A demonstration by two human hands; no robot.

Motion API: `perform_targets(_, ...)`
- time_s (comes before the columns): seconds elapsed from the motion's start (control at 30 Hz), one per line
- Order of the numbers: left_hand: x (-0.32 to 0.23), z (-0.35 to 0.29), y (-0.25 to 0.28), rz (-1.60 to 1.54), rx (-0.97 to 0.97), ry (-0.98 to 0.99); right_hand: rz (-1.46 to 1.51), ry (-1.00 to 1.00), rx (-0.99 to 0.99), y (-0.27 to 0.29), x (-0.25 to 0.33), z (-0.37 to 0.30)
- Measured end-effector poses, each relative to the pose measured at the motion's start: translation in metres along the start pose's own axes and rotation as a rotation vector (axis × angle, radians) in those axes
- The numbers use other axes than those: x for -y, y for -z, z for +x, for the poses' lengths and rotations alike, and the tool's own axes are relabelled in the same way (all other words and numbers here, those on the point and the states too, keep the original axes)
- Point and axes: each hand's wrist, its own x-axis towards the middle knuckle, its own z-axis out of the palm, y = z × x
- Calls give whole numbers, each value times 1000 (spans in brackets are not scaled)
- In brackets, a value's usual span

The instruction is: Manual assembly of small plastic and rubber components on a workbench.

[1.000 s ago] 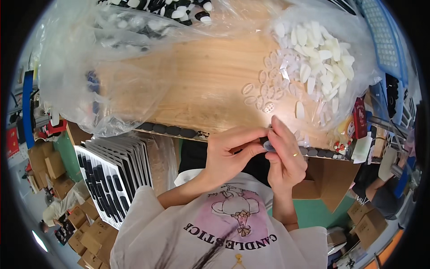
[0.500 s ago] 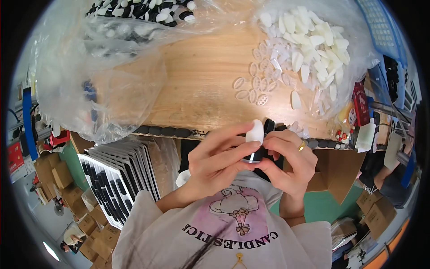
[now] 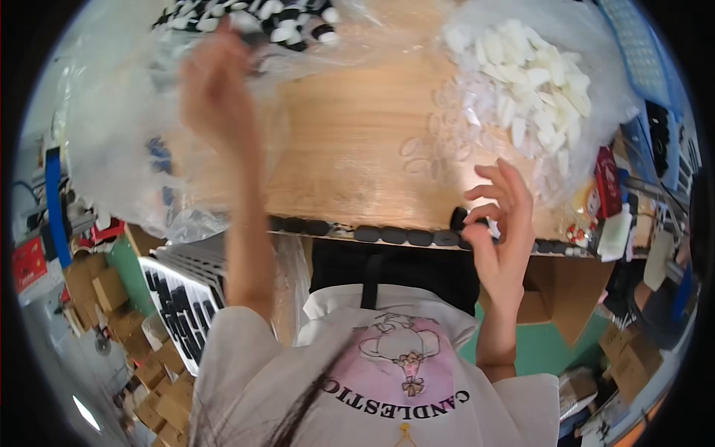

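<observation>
My left hand [image 3: 217,86] reaches out at the far left, smeared by motion. Its fingertips are at the near edge of a heap of black pieces with white oval tops [image 3: 275,22]; whether it holds one cannot be made out. My right hand [image 3: 506,216] is over the table's near edge at the right, fingers curved and spread apart, holding nothing visible. Close to its thumb and fingertips stands a small black piece [image 3: 459,218]. Thin clear oval rings [image 3: 417,156] lie on the wood beyond that hand, beside a pile of white oval pieces [image 3: 536,82].
Clear plastic bags [image 3: 112,149] spread over the table's left side. Black oval pads [image 3: 381,235] line the wooden table's front edge [image 3: 335,216]. Stacked white trays with black parts [image 3: 179,305] stand below at left. A blue basket [image 3: 640,52] sits at the far right.
Both hands were together near the table edge around a white-topped black piece. My left hand has swung away to the far-left heap; my right has moved right and opened.
</observation>
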Motion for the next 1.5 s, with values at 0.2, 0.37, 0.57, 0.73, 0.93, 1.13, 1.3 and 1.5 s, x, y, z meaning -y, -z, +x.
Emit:
perform_targets(0.2, 0, 45, -37, -38, 198, -210, -215, -196, -342, 57, -46, 0)
perform_targets(0.37, -69, -92, -35, -105, 947, 20, -408, -187, -336, 87, -73, 13)
perform_targets(0.57, -96, -151, -25, -248, 885, 233, -664, -18, -106, 45, -64, 27)
perform_targets(0.73, -124, -139, -13, -288, 822, 359, -593, -37, -188, 35, -71, 21)
perform_targets(0.93, -137, -133, -21, -1106, 1008, 850, -348, 163, 13, 23, -5, -4)
perform_targets(1.13, -124, -140, -10, -1422, 753, 1340, -185, 475, -83, 27, -5, -17)
perform_targets(1.3, -123, -149, -1, -1514, 751, 1425, -261, 405, -2, 11, -5, -20)
perform_targets(1.5, -116, -134, -3, -918, 728, 1063, -166, 303, -109, 10, -16, -10)
